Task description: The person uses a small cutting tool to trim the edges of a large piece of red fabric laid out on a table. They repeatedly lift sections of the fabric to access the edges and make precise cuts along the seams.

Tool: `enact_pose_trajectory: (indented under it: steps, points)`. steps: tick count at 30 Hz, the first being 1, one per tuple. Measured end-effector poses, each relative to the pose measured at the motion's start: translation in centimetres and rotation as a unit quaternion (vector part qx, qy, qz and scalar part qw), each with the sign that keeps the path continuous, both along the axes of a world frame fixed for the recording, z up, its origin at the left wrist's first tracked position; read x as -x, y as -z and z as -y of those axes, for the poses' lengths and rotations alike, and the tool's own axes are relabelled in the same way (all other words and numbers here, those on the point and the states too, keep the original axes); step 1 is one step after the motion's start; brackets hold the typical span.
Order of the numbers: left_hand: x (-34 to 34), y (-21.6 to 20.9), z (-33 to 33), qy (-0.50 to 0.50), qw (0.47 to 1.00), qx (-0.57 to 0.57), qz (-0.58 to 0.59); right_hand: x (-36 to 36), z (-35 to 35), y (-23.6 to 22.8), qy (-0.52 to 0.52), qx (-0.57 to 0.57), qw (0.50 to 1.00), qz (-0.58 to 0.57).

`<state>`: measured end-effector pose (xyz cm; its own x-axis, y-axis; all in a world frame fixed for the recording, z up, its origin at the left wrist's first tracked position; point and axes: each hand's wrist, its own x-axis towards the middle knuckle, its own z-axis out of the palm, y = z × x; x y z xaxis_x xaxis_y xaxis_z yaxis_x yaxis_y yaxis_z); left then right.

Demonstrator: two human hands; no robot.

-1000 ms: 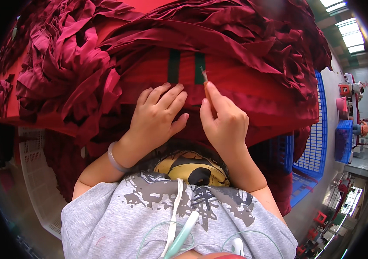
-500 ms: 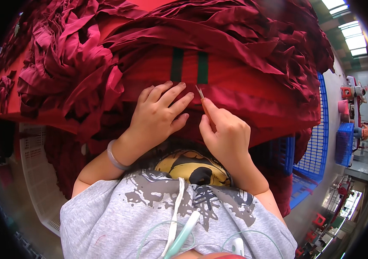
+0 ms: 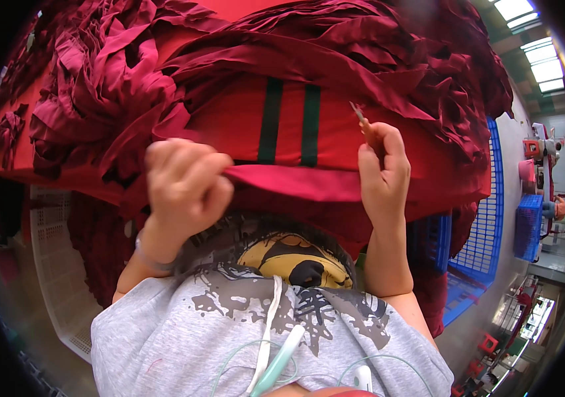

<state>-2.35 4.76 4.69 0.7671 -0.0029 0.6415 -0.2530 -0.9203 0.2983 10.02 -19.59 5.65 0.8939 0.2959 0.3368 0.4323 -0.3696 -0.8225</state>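
A strip of maroon cloth (image 3: 295, 182) stretches along the table's near edge between my two hands. My left hand (image 3: 186, 182), smeared by motion, is closed at the strip's left end. My right hand (image 3: 386, 162) grips a small tool (image 3: 370, 134) with a brown handle and a thin metal tip pointing up and left; its exact kind is unclear. The strip's right end meets the heel of this hand. Beyond the strip, two dark green bands (image 3: 270, 122) run away from me across the red table cover (image 3: 338, 142).
Heaped maroon fabric (image 3: 110, 99) covers the far and left parts of the table. A white slatted crate (image 3: 54, 258) stands below on the left, a blue plastic basket (image 3: 481, 231) on the right. A lanyard (image 3: 266, 337) and thin cords hang on my grey shirt.
My left hand has moved left and curled. My right hand has risen and shifted right with the tool. The cloth strip has come nearer to me, uncovering more of the green bands.
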Motion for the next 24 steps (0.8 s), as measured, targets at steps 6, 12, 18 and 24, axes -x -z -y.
enact_pose_trajectory:
  steps: [6, 12, 18, 24]
  points:
    - [4.2, -6.8, -7.8, -0.312, 0.923, -0.116, 0.192, 0.3, 3.8, 2.1, 0.021, -0.096, 0.992, -0.075]
    - [-3.1, -3.0, -0.9, -0.154, 0.987, -0.037, -0.005, 2.2, 3.8, 2.5, 0.020, -0.099, 0.989, -0.112]
    - [-7.4, 1.2, -0.1, -0.188, 0.969, -0.149, -0.062, 3.1, 3.9, 1.9, -0.032, -0.089, 0.993, -0.070]
    - [-7.6, 1.2, -0.7, -0.200, 0.971, -0.122, -0.047, 3.7, 0.1, 2.3, -0.161, -0.135, 0.963, -0.170]
